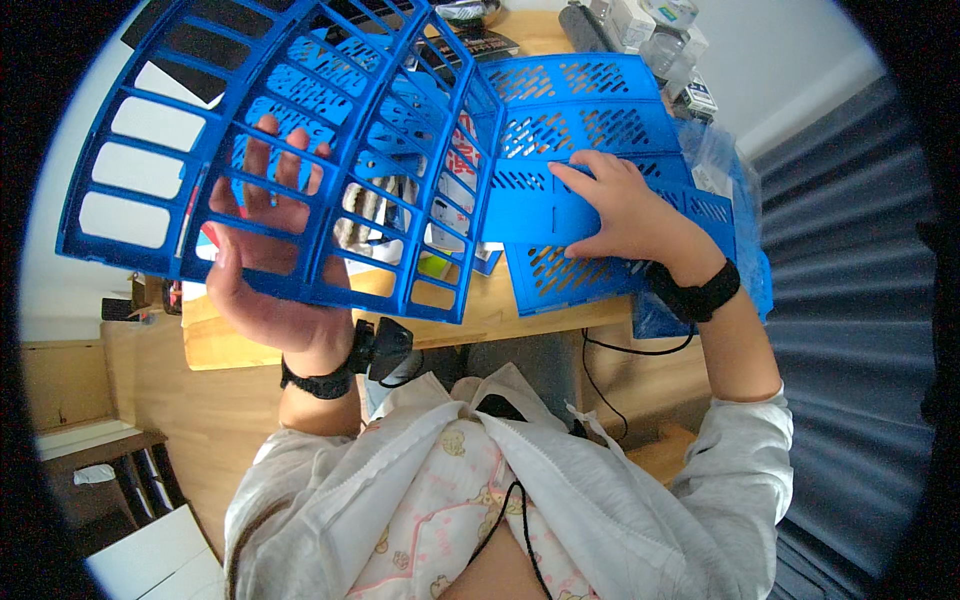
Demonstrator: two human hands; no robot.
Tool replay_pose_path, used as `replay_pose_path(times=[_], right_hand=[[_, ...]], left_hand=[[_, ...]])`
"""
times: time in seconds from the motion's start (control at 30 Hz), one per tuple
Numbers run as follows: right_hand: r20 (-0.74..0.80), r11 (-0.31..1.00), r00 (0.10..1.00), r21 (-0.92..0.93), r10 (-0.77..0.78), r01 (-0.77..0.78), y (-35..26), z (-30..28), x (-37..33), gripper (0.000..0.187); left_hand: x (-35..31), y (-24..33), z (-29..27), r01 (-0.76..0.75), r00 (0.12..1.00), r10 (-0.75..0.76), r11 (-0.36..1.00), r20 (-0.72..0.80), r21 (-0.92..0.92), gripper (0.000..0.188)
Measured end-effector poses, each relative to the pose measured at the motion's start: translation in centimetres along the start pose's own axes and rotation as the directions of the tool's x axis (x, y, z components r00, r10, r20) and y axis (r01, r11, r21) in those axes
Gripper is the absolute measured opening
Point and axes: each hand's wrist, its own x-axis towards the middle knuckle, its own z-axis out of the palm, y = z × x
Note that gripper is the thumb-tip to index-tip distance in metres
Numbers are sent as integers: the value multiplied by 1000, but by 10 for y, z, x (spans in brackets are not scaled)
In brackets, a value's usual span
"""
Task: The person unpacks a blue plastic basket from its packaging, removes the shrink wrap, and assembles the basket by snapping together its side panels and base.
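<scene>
A large blue plastic lattice frame (pixel 350 235), folded at an angle like part of a file rack, is tilted up at the left. My left hand (pixel 265 235) supports it, with the fingers seen behind the bars and partly covered by them. My right hand (pixel 625 205) spans a blue plastic panel strip (pixel 525 205), thumb near its lower edge and fingers near its upper edge. That strip meets the frame's right side; whether they are joined I cannot tell. More perforated blue panels (pixel 585 115) lie behind and below the strip.
A wooden table (pixel 240 335) carries papers and small items, partly hidden by the frame. Clear plastic wrap (pixel 745 190) lies at its right side. Boxes and a tape roll (pixel 670 12) stand at the back right. A black cable (pixel 640 350) hangs at the front edge; a dark curtain (pixel 850 250) is on the right.
</scene>
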Motion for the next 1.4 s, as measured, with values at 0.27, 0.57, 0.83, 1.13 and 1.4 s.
replay_pose_path(times=[0.27, 0.57, 0.83, 1.13, 1.4], right_hand=[[-50, 997, 997, -34, -64, 63, -3, 3, 1, 87], [14, 996, 996, -21, -89, 89, -9, -1, -1, 89], [118, 1000, 993, 1, -30, 30, -10, -8, 0, 86], [-322, 941, 885, 142, 336, -306, 81, -30, 5, 65], [-34, 634, 680, 400, 732, -662, 141, -33, 11, 64]], left_hand=[[-1, 9, -5, -94, 996, 93, 994, 9, 50, 64], [-3, 12, -1, -152, 988, 152, 982, 10, 110, 71], [-4, 10, 0, -142, 990, 139, 985, 35, 99, 76], [-7, 3, 12, -146, 987, 141, 988, 81, 56, 83], [-9, 0, 25, -115, 989, 107, 991, 103, 67, 88]])
